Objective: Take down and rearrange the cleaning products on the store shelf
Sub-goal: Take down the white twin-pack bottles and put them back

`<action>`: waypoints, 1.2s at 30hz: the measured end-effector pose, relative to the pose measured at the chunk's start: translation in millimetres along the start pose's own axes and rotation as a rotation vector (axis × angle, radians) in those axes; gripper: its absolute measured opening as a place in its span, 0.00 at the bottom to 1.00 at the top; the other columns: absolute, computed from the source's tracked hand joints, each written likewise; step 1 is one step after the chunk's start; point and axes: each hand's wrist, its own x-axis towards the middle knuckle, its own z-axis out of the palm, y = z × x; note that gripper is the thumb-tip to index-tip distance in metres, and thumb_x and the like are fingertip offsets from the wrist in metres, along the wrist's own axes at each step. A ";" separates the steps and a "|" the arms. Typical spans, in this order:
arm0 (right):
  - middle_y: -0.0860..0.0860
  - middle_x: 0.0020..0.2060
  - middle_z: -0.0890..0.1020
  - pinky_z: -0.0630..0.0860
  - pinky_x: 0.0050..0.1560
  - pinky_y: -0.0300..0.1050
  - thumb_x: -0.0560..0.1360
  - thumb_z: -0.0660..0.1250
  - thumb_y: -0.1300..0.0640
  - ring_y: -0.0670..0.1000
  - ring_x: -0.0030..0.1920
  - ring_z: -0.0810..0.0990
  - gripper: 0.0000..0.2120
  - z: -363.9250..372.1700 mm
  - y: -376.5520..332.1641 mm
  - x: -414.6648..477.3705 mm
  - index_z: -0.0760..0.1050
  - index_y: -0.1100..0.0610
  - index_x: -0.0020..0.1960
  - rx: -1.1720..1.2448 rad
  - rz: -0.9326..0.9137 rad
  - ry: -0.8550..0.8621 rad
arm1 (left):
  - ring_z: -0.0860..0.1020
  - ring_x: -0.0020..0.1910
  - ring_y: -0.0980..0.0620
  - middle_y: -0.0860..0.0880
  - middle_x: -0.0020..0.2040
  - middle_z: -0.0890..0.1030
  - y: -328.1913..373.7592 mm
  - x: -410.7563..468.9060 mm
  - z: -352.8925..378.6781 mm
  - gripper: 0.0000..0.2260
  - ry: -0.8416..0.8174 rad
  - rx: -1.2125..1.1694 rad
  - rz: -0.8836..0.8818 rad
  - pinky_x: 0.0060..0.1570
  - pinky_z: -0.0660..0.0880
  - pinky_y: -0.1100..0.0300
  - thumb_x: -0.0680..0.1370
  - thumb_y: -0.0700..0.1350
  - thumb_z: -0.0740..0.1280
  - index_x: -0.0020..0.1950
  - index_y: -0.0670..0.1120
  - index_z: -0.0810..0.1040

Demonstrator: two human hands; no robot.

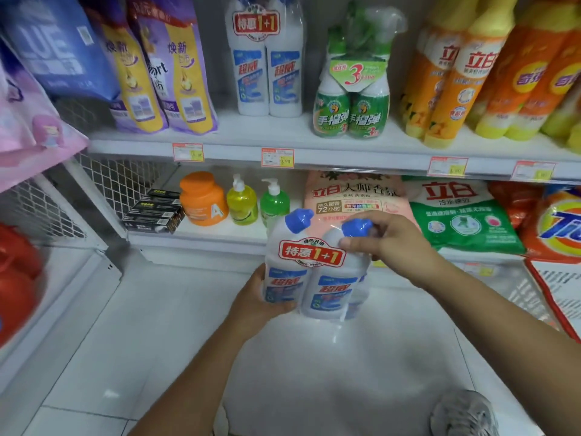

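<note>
- Twin pack (314,272) of blue-capped bottles in film, held in the air in front of the lower shelf (220,229); probably full and heavy, with stiff bodies and slick wrap.
- Left hand (261,297) cups the base, fingers curled round the left bottle; right hand (386,240) grips the right neck by its cap; base and neck look the surest holds.
- Upper shelf (345,146): bare board in front of the matching pack (268,58); green pack (352,89) just beside; lip and price tags to clear.

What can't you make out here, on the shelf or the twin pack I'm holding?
Head view:
Price tags: print too small.
Blue bag: cut by top-left edge, blurred.
Red thing: cut by left edge, blurred.
Twin pack: lower left covered by left hand; right cap partly by right hand.
</note>
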 end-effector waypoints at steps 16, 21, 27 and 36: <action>0.35 0.48 0.81 0.74 0.43 0.27 0.64 0.81 0.62 0.29 0.45 0.79 0.32 36.2 -88.5 84.5 0.69 0.51 0.63 -0.048 -0.341 0.253 | 0.84 0.47 0.57 0.58 0.46 0.86 150.7 77.7 -113.1 0.23 0.184 -0.045 0.414 0.42 0.77 0.68 0.64 0.36 0.81 0.53 0.52 0.77; 0.44 0.50 0.83 0.76 0.48 0.44 0.63 0.82 0.57 0.45 0.49 0.81 0.30 49.5 -122.3 146.5 0.71 0.50 0.61 -0.097 -0.459 0.435 | 0.78 0.43 0.72 0.62 0.42 0.82 180.7 131.0 -145.8 0.19 0.423 0.082 0.575 0.41 0.69 0.77 0.64 0.47 0.81 0.47 0.58 0.76; 0.42 0.49 0.82 0.79 0.52 0.53 0.65 0.82 0.57 0.47 0.50 0.82 0.29 61.7 -134.3 206.4 0.70 0.49 0.59 -0.125 -0.439 0.451 | 0.71 0.67 0.47 0.48 0.63 0.77 131.9 191.1 -160.6 0.35 0.612 0.487 0.590 0.67 0.68 0.51 0.67 0.71 0.63 0.64 0.49 0.76; 0.48 0.49 0.85 0.83 0.46 0.54 0.67 0.81 0.52 0.49 0.46 0.86 0.29 56.9 -130.5 268.3 0.69 0.54 0.61 -0.160 -0.288 0.382 | 0.65 0.73 0.44 0.48 0.68 0.75 92.2 216.0 -152.6 0.31 0.752 0.589 0.582 0.71 0.64 0.41 0.67 0.60 0.76 0.66 0.49 0.76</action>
